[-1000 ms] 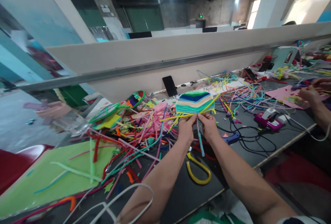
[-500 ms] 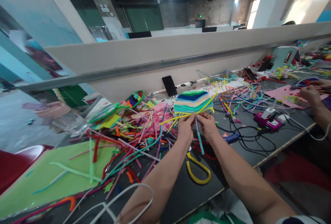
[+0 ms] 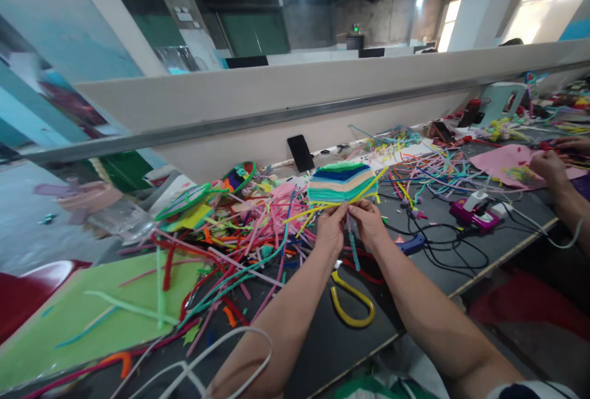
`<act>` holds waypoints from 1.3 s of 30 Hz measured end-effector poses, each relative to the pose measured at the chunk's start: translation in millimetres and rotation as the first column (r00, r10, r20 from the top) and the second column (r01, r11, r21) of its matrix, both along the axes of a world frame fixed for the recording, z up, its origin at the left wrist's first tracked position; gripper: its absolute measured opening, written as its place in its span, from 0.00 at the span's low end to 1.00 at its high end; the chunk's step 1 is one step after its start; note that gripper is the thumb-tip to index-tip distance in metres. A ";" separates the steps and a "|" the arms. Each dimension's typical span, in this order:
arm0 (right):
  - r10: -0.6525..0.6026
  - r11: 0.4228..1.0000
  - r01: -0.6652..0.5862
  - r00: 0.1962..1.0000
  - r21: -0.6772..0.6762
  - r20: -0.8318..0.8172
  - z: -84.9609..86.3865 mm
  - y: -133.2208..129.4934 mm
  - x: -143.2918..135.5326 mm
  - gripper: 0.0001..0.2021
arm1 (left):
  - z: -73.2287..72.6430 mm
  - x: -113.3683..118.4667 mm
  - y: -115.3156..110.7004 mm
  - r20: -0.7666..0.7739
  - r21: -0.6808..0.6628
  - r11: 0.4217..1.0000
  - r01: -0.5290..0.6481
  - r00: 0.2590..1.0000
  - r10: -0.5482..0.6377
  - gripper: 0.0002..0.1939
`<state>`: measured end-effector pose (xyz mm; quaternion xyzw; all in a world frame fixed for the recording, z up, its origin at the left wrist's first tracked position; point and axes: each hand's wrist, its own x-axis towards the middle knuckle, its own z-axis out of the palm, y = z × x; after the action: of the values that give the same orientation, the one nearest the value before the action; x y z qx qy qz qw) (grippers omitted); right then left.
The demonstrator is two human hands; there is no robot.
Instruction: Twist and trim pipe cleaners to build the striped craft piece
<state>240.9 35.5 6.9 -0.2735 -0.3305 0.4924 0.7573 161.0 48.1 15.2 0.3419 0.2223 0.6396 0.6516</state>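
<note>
Green foam sheet (image 3: 69, 319) lay at the near left of the dark bench (image 3: 322, 350), with a few loose fuzzy stems across it. Next came a tangled heap of pink, red, orange and teal pipe cleaners (image 3: 239, 239), spread well toward the middle.

At the centre the person's left hand (image 3: 330, 231) and right hand (image 3: 369, 225) met almost thumb to thumb. Both were pinched shut on the lower edge of a striped fan of blue, cream and green pipe cleaners (image 3: 342, 181), held up just above the bench with yellow stems sticking out at its sides. A teal twisted stem (image 3: 353, 248) hung down between the two wrists. Below them a yellow U-shaped pipe cleaner (image 3: 351, 304) rested flat on the bench.

To my eye, the twisting would go best with both pinches kept close to the fan's base, so the rows stayed flat and tight; a grip further down the stem would likely let the layers splay.

Rightward sat a blue tool (image 3: 412, 244) among black cords, then a magenta glue gun (image 3: 474, 209). At the far right, another person's hand (image 3: 547, 165) worked over a pink sheet (image 3: 502, 159).

No brand, label or writing could be read anywhere; a black phone (image 3: 300, 152) leaning against the divider had a dark screen.
</note>
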 end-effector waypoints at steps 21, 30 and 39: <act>-0.344 0.939 0.345 0.935 -0.006 -0.081 15.3 4.4 36.9 0.12 | -8.6 -7.5 12.3 -0.069 -0.038 0.996 -0.081 0.995 0.079 0.12; -0.473 0.875 0.473 0.881 0.108 -0.021 11.0 9.4 34.3 0.14 | -9.5 -6.4 10.5 -0.147 0.001 0.998 -0.064 0.987 0.063 0.14; -0.477 0.872 0.473 0.879 0.124 0.009 5.3 9.1 33.3 0.07 | -6.1 -12.6 14.2 -0.091 -0.087 0.993 -0.081 0.993 0.073 0.13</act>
<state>274.2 44.6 12.2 -0.3107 -0.2968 0.2653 0.8631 148.4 62.3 9.2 0.3311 0.2923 0.6379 0.6308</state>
